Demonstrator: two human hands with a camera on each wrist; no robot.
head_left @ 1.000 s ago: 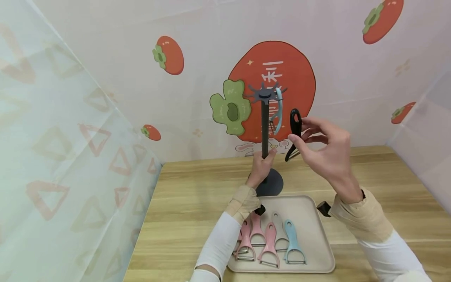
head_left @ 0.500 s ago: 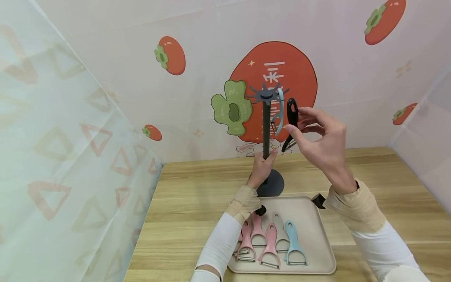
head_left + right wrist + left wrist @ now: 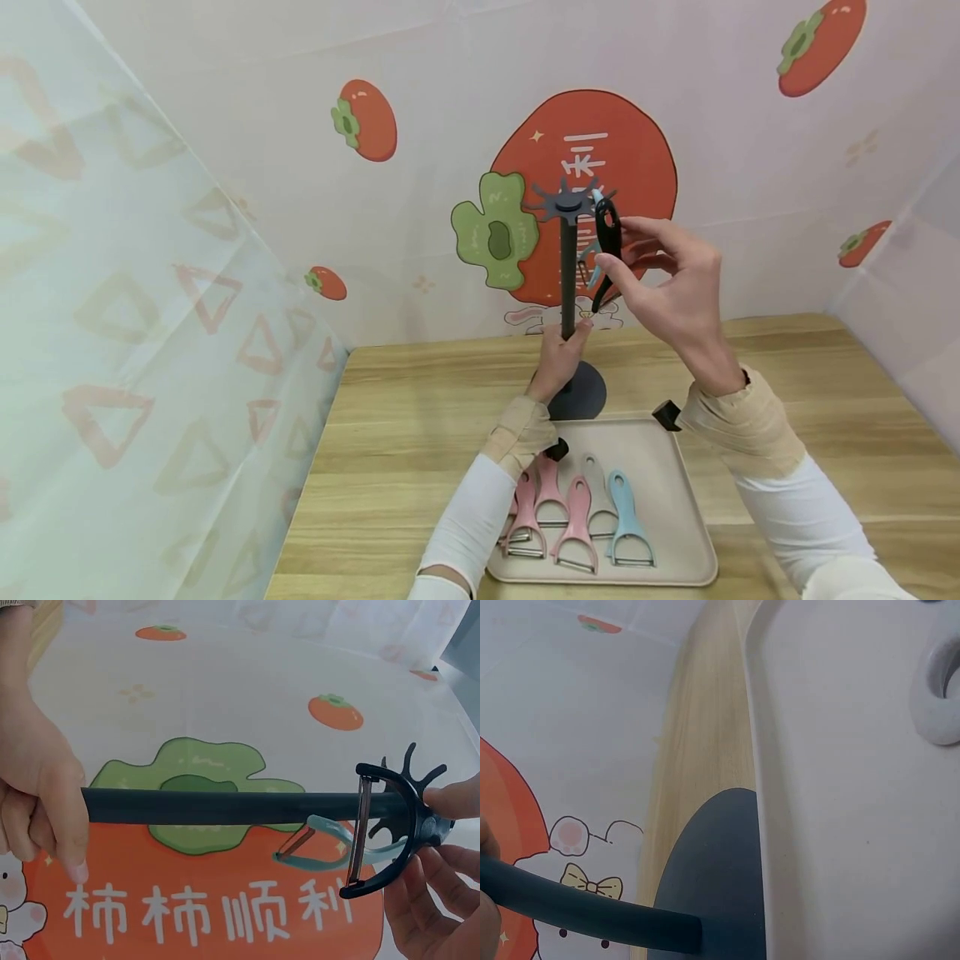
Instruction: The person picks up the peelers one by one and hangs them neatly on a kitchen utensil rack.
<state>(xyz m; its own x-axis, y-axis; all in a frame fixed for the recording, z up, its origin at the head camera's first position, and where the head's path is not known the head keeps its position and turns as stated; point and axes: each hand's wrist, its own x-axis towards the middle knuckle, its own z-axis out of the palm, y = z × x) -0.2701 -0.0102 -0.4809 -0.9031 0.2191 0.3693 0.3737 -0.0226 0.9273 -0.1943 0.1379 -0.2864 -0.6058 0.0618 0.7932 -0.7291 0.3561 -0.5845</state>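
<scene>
My left hand (image 3: pixel 558 357) grips the dark pole of a utensil stand (image 3: pixel 568 275) a little above its round base. Between the thumb and fingers of my right hand (image 3: pixel 671 279) is a black peeler (image 3: pixel 608 233), handle end up and blade end down. It overlaps a light blue peeler (image 3: pixel 330 859) that hangs from one of the hooks (image 3: pixel 551 204) at the stand's top. In the right wrist view the black peeler's curved head and metal blade stand in front of the pole, close to the hooks.
A beige tray (image 3: pixel 667 500) lies on the wooden table (image 3: pixel 405 450) in front of the stand. On it are several pink peelers (image 3: pixel 576 521), a grey peeler (image 3: pixel 596 492) and a light blue peeler (image 3: pixel 626 517). A printed cloth wall (image 3: pixel 420 208) rises behind.
My right hand has moved left and slightly up with the black peeler, from beside the stand to its hooks. My left hand keeps its grip on the pole.
</scene>
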